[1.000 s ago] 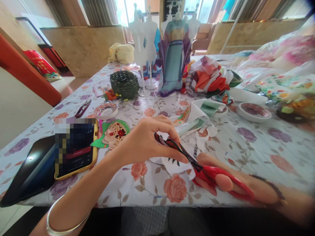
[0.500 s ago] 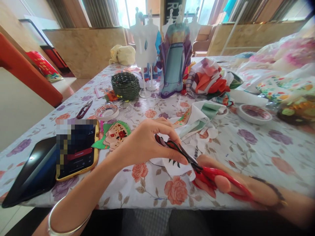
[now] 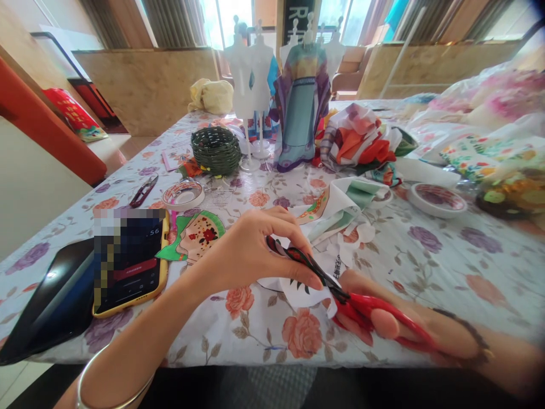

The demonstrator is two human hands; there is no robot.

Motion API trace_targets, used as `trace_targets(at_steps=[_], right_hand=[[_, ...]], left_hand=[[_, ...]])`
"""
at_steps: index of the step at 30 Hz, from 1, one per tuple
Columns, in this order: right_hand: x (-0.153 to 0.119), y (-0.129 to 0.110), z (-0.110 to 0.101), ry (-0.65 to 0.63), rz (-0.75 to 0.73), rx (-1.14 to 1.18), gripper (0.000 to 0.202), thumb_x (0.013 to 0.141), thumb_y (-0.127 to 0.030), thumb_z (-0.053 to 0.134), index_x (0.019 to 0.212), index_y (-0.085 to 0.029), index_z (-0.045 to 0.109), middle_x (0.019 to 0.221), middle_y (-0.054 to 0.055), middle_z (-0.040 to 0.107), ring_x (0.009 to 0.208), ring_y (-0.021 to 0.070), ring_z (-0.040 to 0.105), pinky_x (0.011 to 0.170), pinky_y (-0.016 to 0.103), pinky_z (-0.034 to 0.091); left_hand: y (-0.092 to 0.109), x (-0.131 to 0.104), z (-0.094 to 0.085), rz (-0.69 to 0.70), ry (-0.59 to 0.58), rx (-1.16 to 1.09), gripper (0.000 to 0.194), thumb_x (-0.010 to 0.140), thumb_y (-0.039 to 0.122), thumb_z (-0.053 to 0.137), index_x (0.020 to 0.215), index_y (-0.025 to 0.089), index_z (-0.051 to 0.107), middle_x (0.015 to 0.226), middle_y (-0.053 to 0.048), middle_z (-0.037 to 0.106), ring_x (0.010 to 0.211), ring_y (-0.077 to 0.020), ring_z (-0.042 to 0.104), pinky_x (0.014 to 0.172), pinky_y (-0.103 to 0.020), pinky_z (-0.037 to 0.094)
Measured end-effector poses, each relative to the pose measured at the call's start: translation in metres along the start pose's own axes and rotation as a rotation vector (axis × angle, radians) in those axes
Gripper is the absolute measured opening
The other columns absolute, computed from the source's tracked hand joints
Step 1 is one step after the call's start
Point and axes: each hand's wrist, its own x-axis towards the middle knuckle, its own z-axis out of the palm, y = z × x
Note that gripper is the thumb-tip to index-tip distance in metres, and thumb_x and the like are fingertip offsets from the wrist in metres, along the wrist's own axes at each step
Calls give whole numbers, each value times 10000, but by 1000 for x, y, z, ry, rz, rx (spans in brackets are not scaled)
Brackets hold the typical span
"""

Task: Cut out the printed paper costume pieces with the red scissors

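Observation:
My right hand (image 3: 374,318) grips a pair of scissors (image 3: 383,312) by its red handles, thumb through one loop. Their dark blades point up and left, over a piece of white printed fabric (image 3: 310,292) with black marks. My left hand (image 3: 272,250) pinches that fabric between thumb and fingers, close along the blades. Behind the hands lies a larger white and green fabric piece (image 3: 353,196), with small white offcuts (image 3: 360,236) beside it. Left of my left hand is a cut-out fabric shape (image 3: 204,233) with a green edge and red flowers.
A phone (image 3: 134,261) in a yellow case overlaps a black flat object (image 3: 51,289) at left. Thread snips (image 3: 143,191), tape rolls (image 3: 183,195) and a dark woven basket (image 3: 216,150) lie farther back. White mannequins (image 3: 249,79), one dressed doll gown (image 3: 298,113) and bundled cloth (image 3: 357,139) stand beyond.
The view has shifted very slightly. Both hands, the scissors and the fabric keep nearly the same places.

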Motion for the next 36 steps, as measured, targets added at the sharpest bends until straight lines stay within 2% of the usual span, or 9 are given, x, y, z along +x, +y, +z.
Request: trace_targets(at_steps=[3, 6, 8, 13, 19, 26, 28, 32, 36], right_hand=[[1, -1, 0, -66, -18, 114, 717, 666, -915, 424, 677, -199, 471, 639, -5, 471, 562, 132, 400, 536, 263, 332], [4, -8, -1, -130, -28, 153, 713, 685, -910, 407, 641, -198, 428, 612, -14, 421, 552, 119, 343, 516, 254, 282], [5, -12, -1, -144, -23, 167, 716, 683, -911, 406, 654, -196, 439, 616, -11, 429, 555, 119, 354, 511, 249, 281], [5, -7, -1, -131, -15, 200, 709, 706, -888, 429, 700, -181, 472, 650, 2, 465, 577, 116, 400, 529, 252, 312], [7, 1, 0, -167, -113, 220, 694, 739, -877, 395, 645, -191, 434, 578, -30, 421, 515, 88, 334, 486, 255, 248], [7, -14, 0, -103, -35, 161, 708, 709, -900, 398, 598, -200, 384, 564, -45, 353, 531, 88, 300, 497, 250, 265], [8, -15, 0, -131, -49, 180, 732, 671, -928, 393, 569, -204, 359, 540, -44, 337, 510, 86, 279, 476, 255, 244], [10, -10, 0, -147, 56, 207, 724, 624, -929, 456, 567, -211, 373, 540, -37, 356, 509, 95, 293, 462, 255, 228], [11, 0, 0, -163, 6, 241, 704, 632, -906, 488, 560, -215, 372, 521, -46, 337, 481, 91, 274, 443, 254, 199]], left_hand=[[0, 1, 0, -2, -1, -17, 154, 610, 165, 872, 658, 148, 726, 641, 24, 631, 669, -104, 546, 644, -239, 431], [-1, 1, 0, 3, -4, -18, 150, 613, 155, 869, 659, 150, 727, 637, 24, 632, 677, -107, 549, 652, -240, 434], [-1, 1, 0, 1, -7, -27, 147, 615, 146, 867, 660, 146, 727, 638, 23, 630, 680, -105, 549, 654, -238, 435], [-2, 0, -2, -31, -20, -59, 114, 649, 127, 843, 693, 147, 739, 667, 17, 634, 701, -104, 556, 650, -226, 444], [-4, 1, -5, -45, -40, -87, 75, 709, 86, 786, 728, 146, 745, 712, 15, 630, 706, -88, 569, 649, -195, 461], [-1, 1, -5, -50, -43, -58, 99, 698, 57, 785, 711, 145, 742, 733, 22, 632, 721, -77, 565, 678, -185, 467], [0, 1, -5, -58, -30, -46, 106, 692, 54, 789, 707, 148, 743, 738, 26, 623, 723, -72, 560, 670, -177, 462], [1, 1, -5, -77, -11, -38, 120, 678, 37, 791, 701, 145, 743, 772, 29, 598, 714, -58, 554, 642, -158, 458], [1, 1, -4, -69, -8, -29, 133, 665, 28, 799, 692, 144, 739, 784, 32, 588, 738, -52, 555, 669, -142, 457]])
